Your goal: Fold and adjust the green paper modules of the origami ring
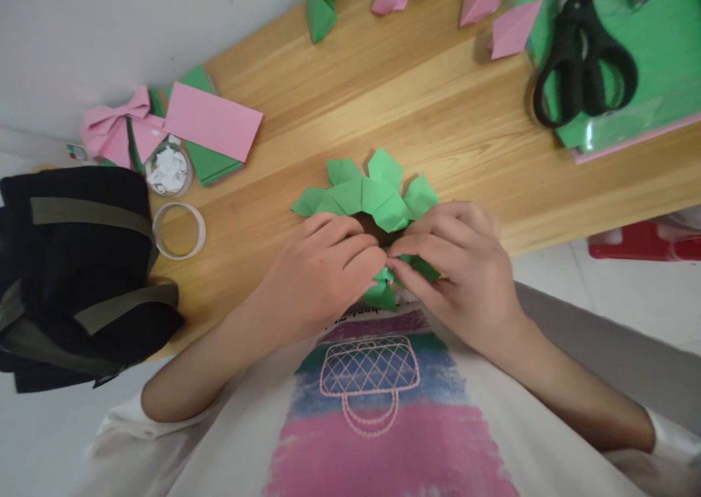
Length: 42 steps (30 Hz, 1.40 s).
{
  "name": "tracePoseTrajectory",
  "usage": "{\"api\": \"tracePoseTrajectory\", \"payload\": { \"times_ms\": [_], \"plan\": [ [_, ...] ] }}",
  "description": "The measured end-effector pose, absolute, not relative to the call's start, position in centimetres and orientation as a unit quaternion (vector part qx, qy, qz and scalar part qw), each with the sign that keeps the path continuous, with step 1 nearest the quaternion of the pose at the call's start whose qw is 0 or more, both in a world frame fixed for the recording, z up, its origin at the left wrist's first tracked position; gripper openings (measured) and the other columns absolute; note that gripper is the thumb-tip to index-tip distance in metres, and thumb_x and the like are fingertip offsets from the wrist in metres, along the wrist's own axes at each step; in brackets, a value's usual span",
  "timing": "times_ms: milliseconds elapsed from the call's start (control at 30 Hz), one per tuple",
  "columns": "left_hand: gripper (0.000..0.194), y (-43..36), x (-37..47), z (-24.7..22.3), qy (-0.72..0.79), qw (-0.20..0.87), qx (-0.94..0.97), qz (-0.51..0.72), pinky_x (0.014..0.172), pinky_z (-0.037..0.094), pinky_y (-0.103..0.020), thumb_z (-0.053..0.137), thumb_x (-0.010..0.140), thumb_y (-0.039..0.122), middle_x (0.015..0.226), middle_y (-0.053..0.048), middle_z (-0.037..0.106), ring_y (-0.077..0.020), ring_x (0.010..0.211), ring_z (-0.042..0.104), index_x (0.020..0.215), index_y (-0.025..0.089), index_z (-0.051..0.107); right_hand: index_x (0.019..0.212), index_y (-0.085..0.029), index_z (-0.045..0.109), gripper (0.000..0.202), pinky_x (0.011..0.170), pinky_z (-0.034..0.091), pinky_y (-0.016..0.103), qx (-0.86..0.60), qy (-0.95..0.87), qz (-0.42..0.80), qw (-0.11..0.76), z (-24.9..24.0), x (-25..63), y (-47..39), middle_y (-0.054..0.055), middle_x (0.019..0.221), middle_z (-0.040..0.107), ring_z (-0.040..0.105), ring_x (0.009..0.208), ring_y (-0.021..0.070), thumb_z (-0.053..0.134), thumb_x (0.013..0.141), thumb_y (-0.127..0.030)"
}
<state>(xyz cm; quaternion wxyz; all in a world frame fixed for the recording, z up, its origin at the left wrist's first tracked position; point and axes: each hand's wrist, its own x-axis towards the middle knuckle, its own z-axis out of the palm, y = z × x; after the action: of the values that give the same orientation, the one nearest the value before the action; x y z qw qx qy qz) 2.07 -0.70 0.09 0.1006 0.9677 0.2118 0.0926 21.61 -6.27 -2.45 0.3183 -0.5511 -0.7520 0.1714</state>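
A ring of folded green paper [346, 196], with pointed petals round its outside, sits at the table's front edge close to my body. My left hand [334, 263] grips its near left part, fingers curled over the paper. On the near right side, my right hand [460, 263] pinches the ring with thumb and forefinger, close against the left fingertips. Both hands cover much of the ring's near half. Wood shows through the hole in its middle.
Black scissors [583, 66] rest on a clear-covered green stack at the right. Pink folded pieces [515, 28] lie along the back. Left are pink paper [213, 121], a tape roll [179, 231], a container of white scraps [169, 168] and a black bag [82, 263].
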Motion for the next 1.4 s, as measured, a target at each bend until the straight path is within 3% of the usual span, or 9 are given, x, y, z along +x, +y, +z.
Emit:
{"api": "tracePoseTrajectory", "payload": {
  "times_ms": [200, 433, 633, 800, 900, 1133, 1400],
  "plan": [
    [0.018, -1.0, 1.7, -0.4, 0.249, 0.137, 0.955, 0.089, 0.083, 0.045, -0.037, 0.046, 0.105, 0.031, 0.096, -0.004, 0.07, -0.0221, 0.095, 0.06, 0.094, 0.017, 0.053, 0.096, -0.022, 0.074, 0.011, 0.086, 0.048, 0.047, -0.497, -0.801, 0.113, 0.314, -3.5, 22.5, -7.1, 0.01, 0.105, 0.072, 0.06, 0.101, 0.0276, 0.065, 0.094, -0.027],
    [0.016, -1.1, 1.3, -0.3, 0.271, 0.184, 0.942, 0.077, 0.086, 0.046, -0.035, 0.049, 0.104, 0.03, 0.1, -0.004, 0.07, -0.0198, 0.097, 0.06, 0.094, 0.018, 0.052, 0.093, -0.022, 0.072, 0.003, 0.083, 0.049, 0.037, -0.371, -0.88, -0.054, 0.291, -3.2, 23.8, -5.7, 0.003, 0.096, 0.074, 0.061, 0.098, 0.0193, 0.07, 0.091, -0.022],
    [0.013, -0.9, 0.8, -0.4, 0.28, 0.207, 0.934, 0.079, 0.086, 0.05, -0.037, 0.042, 0.105, 0.027, 0.099, -0.002, 0.068, -0.0199, 0.1, 0.06, 0.096, 0.023, 0.05, 0.098, -0.02, 0.073, 0.014, 0.085, 0.051, 0.036, -0.229, -0.941, -0.096, 0.229, -1.7, 24.9, -3.3, 0.001, 0.101, 0.073, 0.062, 0.097, 0.0164, 0.059, 0.098, -0.018],
    [0.012, -0.7, 0.7, -0.3, 0.277, 0.208, 0.933, 0.101, 0.084, 0.053, -0.036, 0.044, 0.104, 0.025, 0.098, -0.004, 0.067, -0.0192, 0.096, 0.061, 0.098, 0.019, 0.053, 0.106, -0.017, 0.072, 0.019, 0.089, 0.051, 0.035, -0.168, -0.96, -0.092, 0.203, -1.0, 24.8, -2.0, 0.002, 0.106, 0.073, 0.063, 0.099, 0.0167, 0.055, 0.1, -0.019],
    [0.011, -0.7, 0.7, -0.3, 0.278, 0.211, 0.93, 0.115, 0.082, 0.053, -0.035, 0.046, 0.103, 0.022, 0.096, -0.005, 0.067, -0.0188, 0.093, 0.061, 0.096, 0.018, 0.055, 0.099, -0.023, 0.073, 0.025, 0.085, 0.052, 0.036, -0.183, -0.962, -0.076, 0.19, -0.9, 24.5, -1.7, 0.0, 0.101, 0.074, 0.063, 0.097, 0.0167, 0.05, 0.101, -0.015],
    [0.017, -0.8, 0.9, -0.1, 0.282, 0.208, 0.929, 0.123, 0.083, 0.053, -0.033, 0.043, 0.099, 0.009, 0.09, -0.004, 0.068, -0.0158, 0.086, 0.061, 0.092, 0.018, 0.056, 0.089, -0.019, 0.073, 0.021, 0.083, 0.047, 0.037, -0.233, -0.953, -0.023, 0.193, -0.6, 23.7, -2.3, 0.004, 0.094, 0.073, 0.059, 0.089, 0.018, 0.055, 0.098, -0.014],
    [0.027, -0.9, 0.7, -0.2, 0.27, 0.208, 0.931, 0.128, 0.091, 0.053, -0.036, 0.035, 0.105, 0.018, 0.104, -0.001, 0.073, -0.0164, 0.101, 0.064, 0.097, 0.02, 0.061, 0.079, -0.021, 0.073, 0.031, 0.065, 0.038, 0.036, -0.351, -0.915, 0.086, 0.18, -0.5, 23.1, -3.1, 0.006, 0.08, 0.065, 0.051, 0.079, 0.0211, 0.05, 0.098, -0.014]
  ]
}}
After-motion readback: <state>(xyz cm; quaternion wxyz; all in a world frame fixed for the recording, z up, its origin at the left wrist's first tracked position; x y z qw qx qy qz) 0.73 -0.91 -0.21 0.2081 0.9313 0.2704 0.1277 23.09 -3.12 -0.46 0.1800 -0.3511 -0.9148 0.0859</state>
